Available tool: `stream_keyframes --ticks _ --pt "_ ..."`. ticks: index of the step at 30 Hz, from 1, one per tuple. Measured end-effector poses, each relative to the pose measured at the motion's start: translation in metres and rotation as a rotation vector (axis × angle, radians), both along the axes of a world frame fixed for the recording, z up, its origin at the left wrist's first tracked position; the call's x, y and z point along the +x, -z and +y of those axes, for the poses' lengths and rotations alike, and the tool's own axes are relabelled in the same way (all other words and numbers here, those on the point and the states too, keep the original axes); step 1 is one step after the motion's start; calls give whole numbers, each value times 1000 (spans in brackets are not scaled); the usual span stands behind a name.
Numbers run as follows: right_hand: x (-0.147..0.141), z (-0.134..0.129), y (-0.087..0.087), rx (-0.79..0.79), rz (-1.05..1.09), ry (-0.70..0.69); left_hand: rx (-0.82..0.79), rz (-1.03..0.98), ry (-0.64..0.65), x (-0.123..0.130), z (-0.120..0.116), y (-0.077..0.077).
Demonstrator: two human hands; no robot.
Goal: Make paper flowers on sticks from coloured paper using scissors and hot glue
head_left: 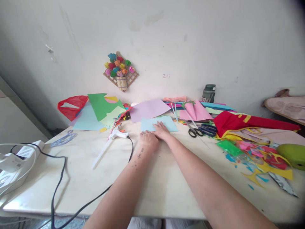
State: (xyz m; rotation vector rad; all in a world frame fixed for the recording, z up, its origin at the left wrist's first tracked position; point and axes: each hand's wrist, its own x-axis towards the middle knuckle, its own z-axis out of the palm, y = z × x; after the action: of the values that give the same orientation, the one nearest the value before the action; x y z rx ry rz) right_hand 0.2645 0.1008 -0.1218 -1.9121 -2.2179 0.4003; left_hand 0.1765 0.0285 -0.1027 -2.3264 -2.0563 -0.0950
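A light blue sheet of paper [147, 122] lies on the table in front of me, partly covered by my hands. My right hand [162, 130] rests flat on its near part with the fingers spread. Beside it, my left hand [149, 140] is curled at the paper's near left edge, its fingertips pressed on the sheet and partly hidden. The two hands touch or overlap slightly. To their left lies a white glue gun [119, 135] with a glue stick in it. Black-handled scissors [195, 132] lie to the right.
Coloured paper sheets [150, 109] and a pink paper cone [190, 109] line the wall. A red cloth [238, 122], paper scraps [259, 165] and a green rounded object [292, 156] are at right. A power strip [26, 159] and black cable [62, 171] occupy the left. A bottle [209, 93] stands behind.
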Motion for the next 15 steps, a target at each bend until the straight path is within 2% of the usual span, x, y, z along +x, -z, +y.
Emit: stream_keyframes --ticks 8,15 --pt "1 -2 -1 7 3 -14 11 41 -13 4 -6 -3" --pt "2 -5 4 23 -59 -69 -7 119 44 2 -6 -3"
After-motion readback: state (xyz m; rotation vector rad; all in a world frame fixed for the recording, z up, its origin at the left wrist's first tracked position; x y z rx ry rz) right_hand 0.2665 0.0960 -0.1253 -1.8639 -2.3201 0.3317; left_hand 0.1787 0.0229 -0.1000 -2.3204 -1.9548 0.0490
